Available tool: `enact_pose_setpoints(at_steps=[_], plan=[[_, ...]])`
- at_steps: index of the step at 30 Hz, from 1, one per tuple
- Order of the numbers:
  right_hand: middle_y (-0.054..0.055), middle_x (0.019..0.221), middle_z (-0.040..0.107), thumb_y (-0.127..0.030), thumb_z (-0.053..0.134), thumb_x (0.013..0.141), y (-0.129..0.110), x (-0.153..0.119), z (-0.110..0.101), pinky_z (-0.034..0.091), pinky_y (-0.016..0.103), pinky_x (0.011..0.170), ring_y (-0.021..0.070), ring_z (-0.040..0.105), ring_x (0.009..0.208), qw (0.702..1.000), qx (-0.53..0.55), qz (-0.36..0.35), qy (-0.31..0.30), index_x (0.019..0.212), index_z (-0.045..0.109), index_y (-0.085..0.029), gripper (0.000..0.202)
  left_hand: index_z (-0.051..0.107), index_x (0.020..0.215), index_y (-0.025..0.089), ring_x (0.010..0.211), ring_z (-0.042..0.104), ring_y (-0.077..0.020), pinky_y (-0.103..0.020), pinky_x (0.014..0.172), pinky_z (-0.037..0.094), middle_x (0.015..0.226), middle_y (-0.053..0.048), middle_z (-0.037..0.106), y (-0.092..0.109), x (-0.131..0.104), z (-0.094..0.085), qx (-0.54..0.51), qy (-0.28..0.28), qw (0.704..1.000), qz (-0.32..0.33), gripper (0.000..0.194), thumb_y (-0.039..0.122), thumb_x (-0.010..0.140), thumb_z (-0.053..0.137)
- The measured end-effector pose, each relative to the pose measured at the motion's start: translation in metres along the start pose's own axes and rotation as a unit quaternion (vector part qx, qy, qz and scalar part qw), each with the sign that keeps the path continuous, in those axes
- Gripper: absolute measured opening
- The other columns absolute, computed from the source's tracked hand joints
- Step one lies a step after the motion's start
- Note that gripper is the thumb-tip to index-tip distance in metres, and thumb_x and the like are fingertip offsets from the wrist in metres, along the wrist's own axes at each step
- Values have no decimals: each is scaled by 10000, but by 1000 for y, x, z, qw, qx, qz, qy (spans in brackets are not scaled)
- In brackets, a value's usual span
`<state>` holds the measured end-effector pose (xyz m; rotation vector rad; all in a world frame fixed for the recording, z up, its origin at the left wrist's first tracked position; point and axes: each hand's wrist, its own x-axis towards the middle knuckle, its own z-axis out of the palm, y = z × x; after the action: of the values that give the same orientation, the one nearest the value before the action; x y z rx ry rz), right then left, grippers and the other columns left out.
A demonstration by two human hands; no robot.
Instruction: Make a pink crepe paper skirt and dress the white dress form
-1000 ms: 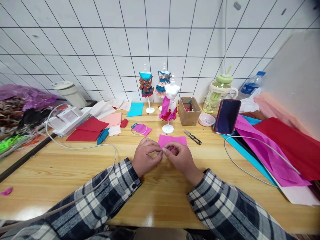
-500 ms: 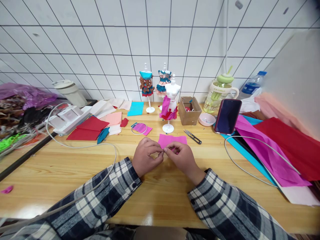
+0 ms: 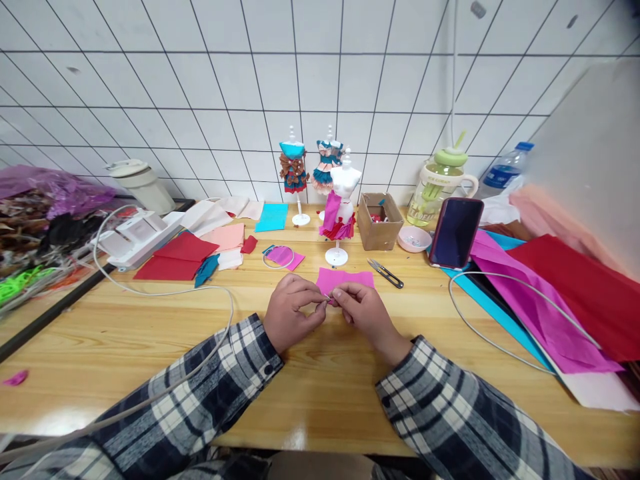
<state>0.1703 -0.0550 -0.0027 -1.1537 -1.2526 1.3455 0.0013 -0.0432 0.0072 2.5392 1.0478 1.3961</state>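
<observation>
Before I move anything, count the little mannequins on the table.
3. The turquoise-topped mannequin stands at the back left; the ruffled mannequin stands to its right, partly hidden by the bare-shouldered mannequin in front. No others show.

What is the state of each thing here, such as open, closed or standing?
Left hand, pinching tiny item
Right hand, pinching pink scrap
Scissors, blades apart
Box, open
Bowl, open
Phone, propped up, screen dark
Water bottle, capped
Jug, lid on
White cup, lid on
Front dress form, standing, partly dressed
Ring, lying flat
</observation>
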Motion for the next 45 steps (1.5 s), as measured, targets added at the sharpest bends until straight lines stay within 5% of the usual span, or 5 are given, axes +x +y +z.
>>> enact_pose_setpoints(at_steps=[7, 20, 28, 38, 45], plan=[[44, 776, 717, -330, 659, 762, -1, -3, -4, 408, 233, 512, 114, 532, 559, 987, -133, -87, 2, 882, 731, -174, 210, 670, 686, 183, 717, 586, -155, -313, 706, 467, 713, -19, 682, 1, 1, -1, -26, -1, 998, -55, 71, 141, 739, 647], [43, 735, 684, -325, 593, 777, 0, -3, -3, 374, 237, 473, 103, 467, 496, 987, -142, -79, 18, 896, 714, -159, 237, 669, 685, 185, 710, 601, -152, -306, 695, 471, 708, -17, 671, 1, 0, 1, -64, -19, 994, -90, 86, 156, 761, 639], [27, 753, 638, -245, 633, 754, -5, -6, -2, 405, 249, 566, 121, 495, 605, 949, -246, -192, 52, 779, 708, -181, 102, 673, 691, 203, 720, 574, -162, -335, 707, 441, 743, -6, 698, -1, -2, -3, 30, -59, 998, 2, 71, 169, 744, 642], [-20, 625, 600, -316, 625, 652, -3, -1, 0, 380, 228, 523, 104, 466, 557, 995, -91, -21, 32, 672, 637, -184, 134, 694, 727, 218, 739, 563, -166, -336, 713, 444, 778, -5, 719, -2, -1, -4, 66, -59, 996, 31, 68, 173, 736, 643], [-99, 479, 374, -331, 644, 637, -3, -1, -1, 156, 206, 381, 56, 244, 390, 988, 82, 132, -9, 678, 541, -203, 169, 702, 750, 228, 737, 565, -167, -338, 711, 452, 776, -3, 723, -1, -1, -6, 72, -63, 994, 51, 80, 176, 734, 644]])
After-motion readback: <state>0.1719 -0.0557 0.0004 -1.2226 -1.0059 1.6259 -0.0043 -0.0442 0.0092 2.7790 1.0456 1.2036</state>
